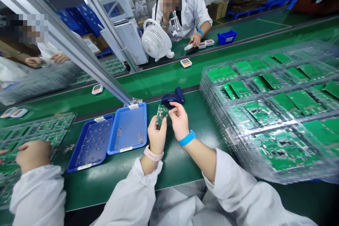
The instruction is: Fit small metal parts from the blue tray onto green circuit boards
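Observation:
My left hand, with a pink watch band at the wrist, grips a small green circuit board between thumb and fingers, tilted up above the bench. At the board's right edge is my right hand, a blue band round its wrist. Its thumb and a finger are pinched together there; whether a small part sits between them is too small to tell. Just behind the board lies a dark blue handheld fan. Left of my hands are two blue trays, the nearer tray and the farther tray, with small metal parts scattered in them.
A tall stack of clear plastic trays with green boards stands on the right. At far left a co-worker's hand reaches over more boards. A metal post rises behind the blue trays. White devices sit on the green conveyor belt.

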